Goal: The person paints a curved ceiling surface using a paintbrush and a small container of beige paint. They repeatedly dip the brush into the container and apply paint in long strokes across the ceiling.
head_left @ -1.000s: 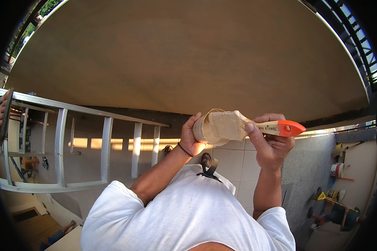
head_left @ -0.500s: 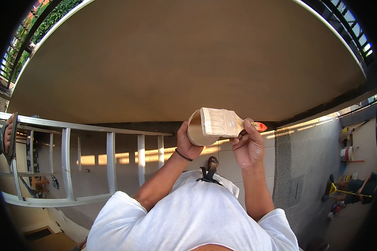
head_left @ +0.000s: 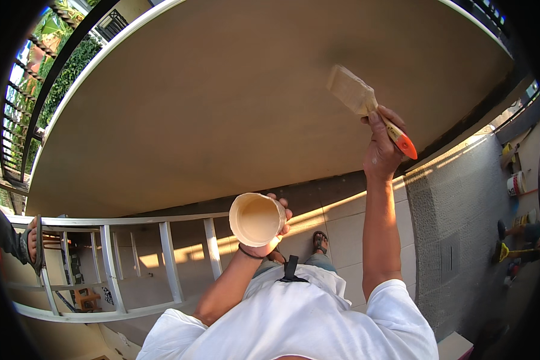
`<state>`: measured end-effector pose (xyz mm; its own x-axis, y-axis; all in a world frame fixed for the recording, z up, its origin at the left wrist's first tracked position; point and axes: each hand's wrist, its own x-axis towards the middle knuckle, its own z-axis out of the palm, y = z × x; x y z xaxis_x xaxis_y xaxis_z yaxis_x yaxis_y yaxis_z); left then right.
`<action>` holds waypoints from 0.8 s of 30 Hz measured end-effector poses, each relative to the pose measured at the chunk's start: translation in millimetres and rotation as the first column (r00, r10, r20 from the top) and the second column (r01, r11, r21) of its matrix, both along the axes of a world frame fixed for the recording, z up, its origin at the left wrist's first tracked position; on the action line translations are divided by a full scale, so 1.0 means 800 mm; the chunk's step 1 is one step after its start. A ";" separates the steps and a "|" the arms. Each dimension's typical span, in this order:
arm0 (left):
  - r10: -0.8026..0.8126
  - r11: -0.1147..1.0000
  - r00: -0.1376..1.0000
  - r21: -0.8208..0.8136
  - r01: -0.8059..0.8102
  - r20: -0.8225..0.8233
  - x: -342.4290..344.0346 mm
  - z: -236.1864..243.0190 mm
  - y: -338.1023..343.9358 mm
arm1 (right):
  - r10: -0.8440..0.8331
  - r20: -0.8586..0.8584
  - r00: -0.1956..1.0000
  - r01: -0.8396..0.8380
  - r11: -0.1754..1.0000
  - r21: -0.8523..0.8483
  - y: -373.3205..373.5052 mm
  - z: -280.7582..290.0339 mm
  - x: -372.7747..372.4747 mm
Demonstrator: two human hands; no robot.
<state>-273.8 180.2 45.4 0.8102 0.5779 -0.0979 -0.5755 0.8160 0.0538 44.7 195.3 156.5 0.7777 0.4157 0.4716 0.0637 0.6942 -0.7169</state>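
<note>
My left hand (head_left: pixel 278 223) is wrapped round a cream-coloured paint cup (head_left: pixel 237 231), whose open top faces me and shows pale paint inside. In my right hand (head_left: pixel 383 144) is a wide paintbrush (head_left: pixel 396 133) with an orange-tipped handle, gripped low by the bristle end. Its paint-coated bristles (head_left: pixel 349 89) point up and left, at the brown wall panel (head_left: pixel 192 108) before me; whether they touch it I cannot tell. The wall is broad and smooth with a white edge along its top.
An aluminium ladder (head_left: pixel 168 258) stands at left, with another person's sandalled foot (head_left: pixel 35 243) on it. A dark metal fence (head_left: pixel 18 114) and greenery lie beyond the far left. At far right are a white bucket (head_left: pixel 515 183) and a person partly visible. Rough grey paving (head_left: pixel 447 222) adjoins the tiles.
My right hand has carried the brush up and away from the cup to the wall. My left hand has moved the cup lower and left in view. The view has shifted.
</note>
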 end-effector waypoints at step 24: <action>0.053 0.991 0.996 -0.122 -0.061 -0.067 0.034 0.003 -0.086 | -0.226 0.555 0.800 0.192 0.974 0.120 0.066 -0.081 0.018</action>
<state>-246.3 111.3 48.2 0.7661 0.6034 -0.2216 -0.6200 0.7845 -0.0074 59.4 248.2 92.0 0.4344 0.2339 0.8698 0.5913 0.6544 -0.4713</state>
